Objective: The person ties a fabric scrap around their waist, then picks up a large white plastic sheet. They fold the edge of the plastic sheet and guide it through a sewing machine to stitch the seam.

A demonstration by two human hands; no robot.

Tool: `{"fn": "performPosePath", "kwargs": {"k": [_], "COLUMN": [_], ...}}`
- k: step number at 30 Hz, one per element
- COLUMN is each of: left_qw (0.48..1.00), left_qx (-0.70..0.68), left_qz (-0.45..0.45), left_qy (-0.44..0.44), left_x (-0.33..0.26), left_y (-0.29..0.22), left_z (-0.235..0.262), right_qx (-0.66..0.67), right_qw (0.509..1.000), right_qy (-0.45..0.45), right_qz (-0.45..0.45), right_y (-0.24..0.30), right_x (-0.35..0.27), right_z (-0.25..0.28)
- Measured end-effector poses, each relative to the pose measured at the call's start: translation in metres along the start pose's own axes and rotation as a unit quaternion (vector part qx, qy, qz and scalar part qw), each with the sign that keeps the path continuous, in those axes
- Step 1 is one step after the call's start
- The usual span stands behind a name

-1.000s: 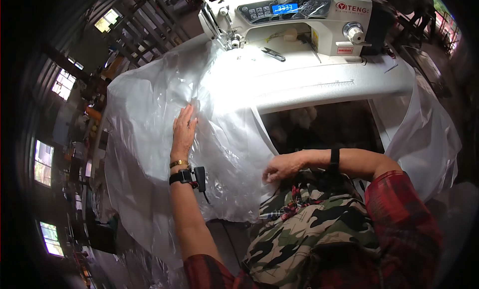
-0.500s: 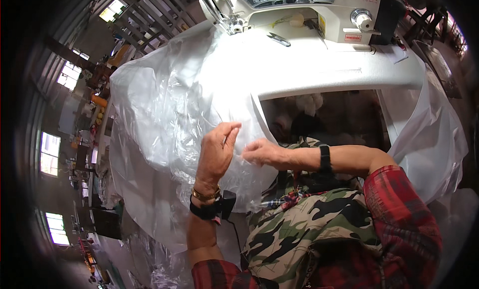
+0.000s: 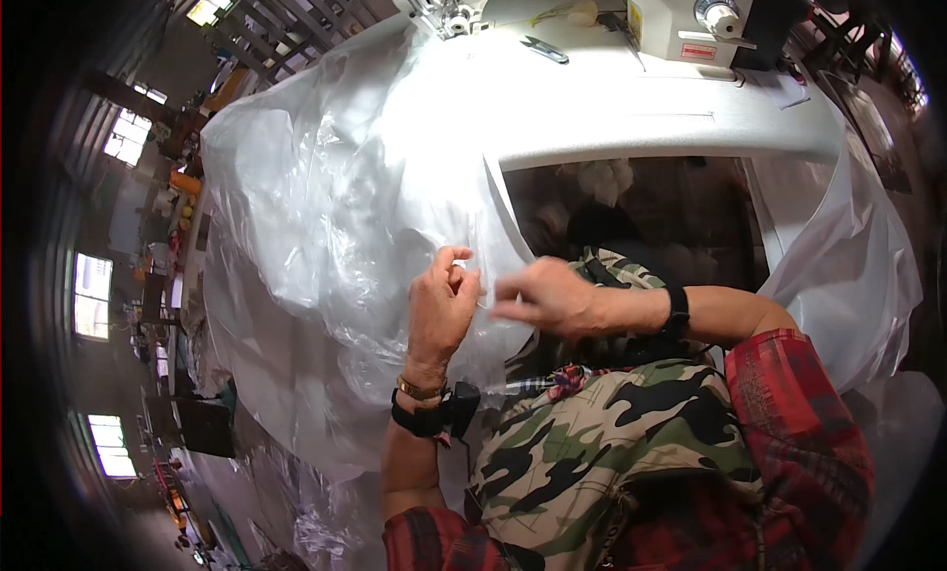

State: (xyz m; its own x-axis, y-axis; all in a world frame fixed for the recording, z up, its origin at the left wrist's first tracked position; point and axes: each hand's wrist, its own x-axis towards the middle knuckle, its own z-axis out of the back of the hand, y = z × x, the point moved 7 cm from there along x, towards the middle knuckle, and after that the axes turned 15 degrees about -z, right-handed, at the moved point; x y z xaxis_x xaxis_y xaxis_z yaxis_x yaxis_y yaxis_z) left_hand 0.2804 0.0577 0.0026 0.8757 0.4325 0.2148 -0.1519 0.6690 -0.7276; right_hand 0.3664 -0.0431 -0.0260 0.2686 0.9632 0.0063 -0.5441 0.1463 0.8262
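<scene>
Left hand (image 3: 442, 310) half-curled over glossy, crinkled plastic sheeting (image 3: 296, 211), right hand (image 3: 554, 297) blurred, fingers loosely parted; whether either grip holds any, I cannot tell. Far: smooth white sewing machine (image 3: 666, 19).

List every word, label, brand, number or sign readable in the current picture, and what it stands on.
Nothing is clear enough to quote.
Red-and-white label on the sewing machine: print too small to read.
Yellow sticker on the machine: too small to read.
Faint line marking on the white work surface: no readable figures.

Right hand (image 3: 557, 297) blurred, hold uncertain
</scene>
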Motion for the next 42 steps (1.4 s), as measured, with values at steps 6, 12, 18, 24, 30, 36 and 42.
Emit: {"fn": "performPosePath", "kwargs": {"k": [6,12,18,24,30,36,42], "left_qw": [0.994,0.992,0.989,0.99,0.993,0.987,0.972], "left_qx": [-0.092,-0.098,-0.135,-0.116,-0.108,-0.104,-0.142], "left_qz": [-0.024,-0.033,0.012,-0.031,-0.01,0.019,0.027], "left_qy": [-0.046,-0.076,-0.065,-0.072,-0.049,-0.118,-0.186], "left_x": [-0.004,-0.001,-0.005,-0.007,-0.012,-0.023,-0.038], "left_y": [0.002,0.001,0.01,0.001,0.009,0.014,-0.016], "left_z": [-0.014,-0.018,-0.021,-0.017,-0.02,-0.004,0.012], "right_qx": [0.147,0.178,0.087,-0.105,-0.216,0.124,0.044], "right_qw": [0.958,0.972,0.991,0.99,0.958,0.99,0.978], "right_qy": [-0.159,0.058,0.082,0.094,0.124,0.057,-0.139], "right_qz": [-0.19,-0.144,-0.067,0.008,0.142,0.019,0.147], "right_y": [-0.072,-0.06,-0.011,0.012,0.017,-0.015,0.003], "right_x": [-0.004,0.0,-0.015,-0.019,-0.02,0.02,0.077], "right_z": [0.022,-0.024,-0.015,-0.031,-0.045,-0.006,-0.011]}}
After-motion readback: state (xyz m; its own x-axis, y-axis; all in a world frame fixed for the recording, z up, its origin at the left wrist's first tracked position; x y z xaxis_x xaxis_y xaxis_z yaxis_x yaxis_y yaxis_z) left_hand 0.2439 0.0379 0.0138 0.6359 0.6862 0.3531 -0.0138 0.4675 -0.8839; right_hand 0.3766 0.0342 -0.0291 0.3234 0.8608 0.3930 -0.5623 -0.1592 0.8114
